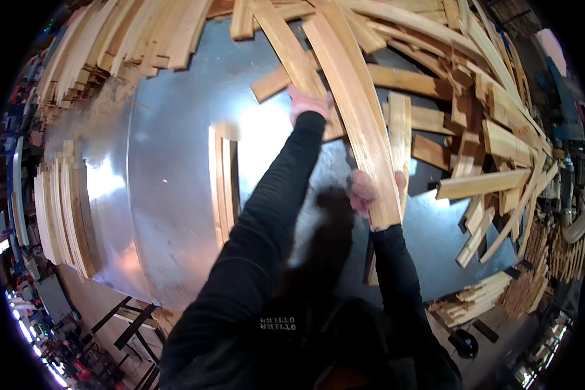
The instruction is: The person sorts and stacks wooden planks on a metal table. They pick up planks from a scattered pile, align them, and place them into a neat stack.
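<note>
Your right hand (363, 192) is at the centre right of the frame, closed around the lower end of a long, flat, pale-brown wooden board (354, 117), with fingers showing along both its edges; that board slants from the top centre down to the right hand, its near end by your cuff. Your left hand (309, 104), above the frame's centre, touches the lower end of a narrower tan wooden board (283, 42) that runs up to the top edge; its fingers are largely hidden, so you cannot tell how far they are closed or whether they grip it.

Under both hands lies a broad, shiny grey metal table (182, 110); left of your left forearm, in the middle of the frame, a few slim, pale wooden strips (226, 175) lie lengthwise on it; a large row of long, light wooden planks (123, 39) fills the upper left; a smaller stack of cream-coloured wooden boards (65, 214) sits at the left; a jumbled heap of mixed wooden offcuts (507, 143) spreads over the right.
</note>
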The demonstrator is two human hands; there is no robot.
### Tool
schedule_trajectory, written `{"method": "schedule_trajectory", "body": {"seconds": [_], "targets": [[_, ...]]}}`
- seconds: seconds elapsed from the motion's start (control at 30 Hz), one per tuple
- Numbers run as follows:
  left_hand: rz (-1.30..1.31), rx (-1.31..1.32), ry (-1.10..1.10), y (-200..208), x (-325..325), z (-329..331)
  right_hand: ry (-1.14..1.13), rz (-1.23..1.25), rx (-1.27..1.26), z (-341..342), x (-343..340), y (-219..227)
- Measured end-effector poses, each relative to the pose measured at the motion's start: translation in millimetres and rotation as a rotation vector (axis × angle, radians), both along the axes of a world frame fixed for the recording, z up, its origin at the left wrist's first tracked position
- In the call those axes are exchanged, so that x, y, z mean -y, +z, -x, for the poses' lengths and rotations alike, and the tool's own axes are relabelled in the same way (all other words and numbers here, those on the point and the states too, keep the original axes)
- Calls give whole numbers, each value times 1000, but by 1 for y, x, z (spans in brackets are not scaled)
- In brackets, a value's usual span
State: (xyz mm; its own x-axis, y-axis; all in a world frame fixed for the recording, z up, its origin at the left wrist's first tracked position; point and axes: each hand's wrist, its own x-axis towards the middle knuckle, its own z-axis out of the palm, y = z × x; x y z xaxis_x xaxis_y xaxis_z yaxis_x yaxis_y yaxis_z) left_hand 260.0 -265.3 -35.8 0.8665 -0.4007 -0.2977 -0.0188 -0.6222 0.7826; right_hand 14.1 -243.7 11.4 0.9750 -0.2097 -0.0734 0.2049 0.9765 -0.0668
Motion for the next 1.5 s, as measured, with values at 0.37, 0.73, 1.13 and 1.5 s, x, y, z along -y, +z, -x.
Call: {"method": "schedule_trajectory", "body": {"seconds": [0.37, 0.73, 1.13, 1.5], "targets": [[197, -321, -17, 22, -237, 135, -3, 122, -152, 11, 8, -15], [954, -1267, -14, 72, -241, 167, -101, 931, -467, 9, -39, 15], [616, -491, 66, 171, -306, 69, -348, 1123, -687, -15, 48, 34], [755, -521, -118, 85, -198, -191, -154, 1079, -758, -30, 22, -8]]}}
